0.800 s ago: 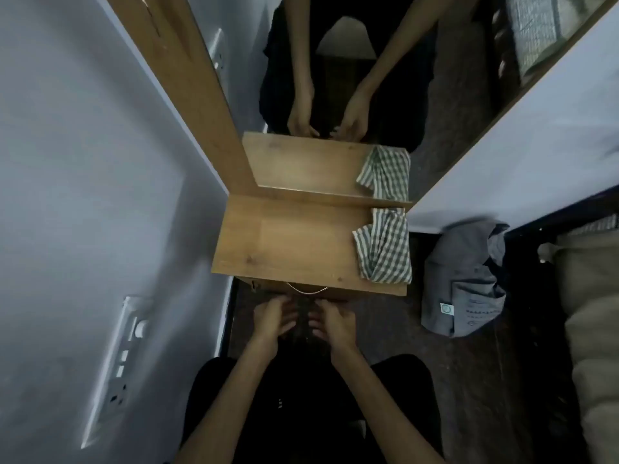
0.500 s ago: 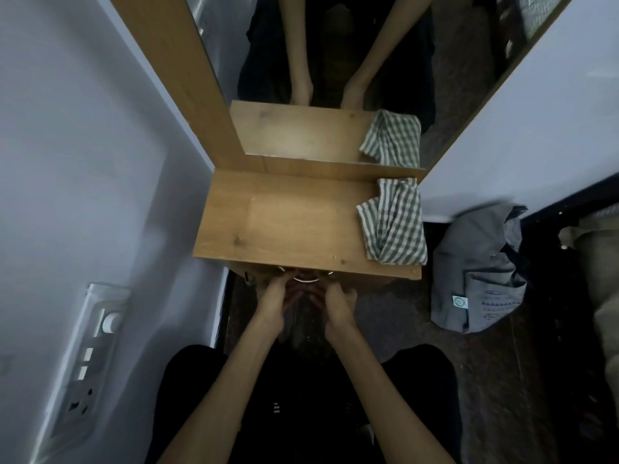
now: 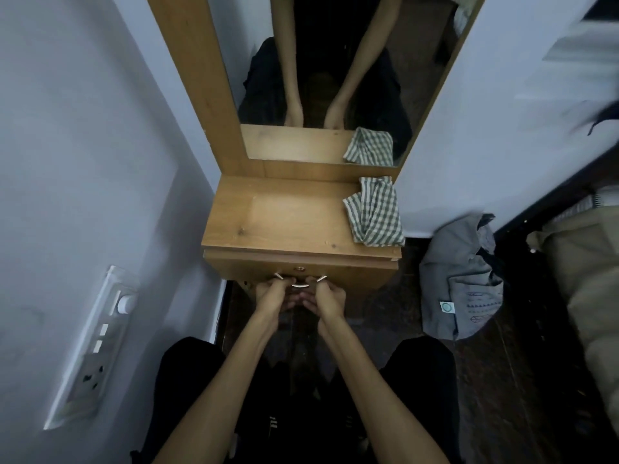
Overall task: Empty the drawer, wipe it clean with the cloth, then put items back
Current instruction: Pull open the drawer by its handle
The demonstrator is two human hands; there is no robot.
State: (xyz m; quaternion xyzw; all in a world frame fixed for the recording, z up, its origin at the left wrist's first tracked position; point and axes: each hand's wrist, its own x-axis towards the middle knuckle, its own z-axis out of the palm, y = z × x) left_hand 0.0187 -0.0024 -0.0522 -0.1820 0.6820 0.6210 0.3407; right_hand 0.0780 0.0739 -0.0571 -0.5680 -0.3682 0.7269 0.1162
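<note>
A wooden dressing unit stands against the wall, with a drawer [image 3: 351,274] under its top [image 3: 284,222]. The drawer front juts out only slightly and its inside is hidden. A curved metal handle [image 3: 299,285] is fixed to the front below a small lock. My left hand [image 3: 273,294] and my right hand [image 3: 326,296] are both curled around this handle, side by side. A green-and-white checked cloth [image 3: 375,212] lies crumpled on the right end of the top.
A mirror [image 3: 335,78] above the top reflects my arms and the cloth. A white wall with a switch panel [image 3: 97,343] lies close on the left. A grey bag [image 3: 459,279] and beige bedding [image 3: 582,283] sit on the dark floor to the right.
Both hands rose from below the drawer front to the metal handle and closed around it. The view shifted so the unit looks lower in frame.
</note>
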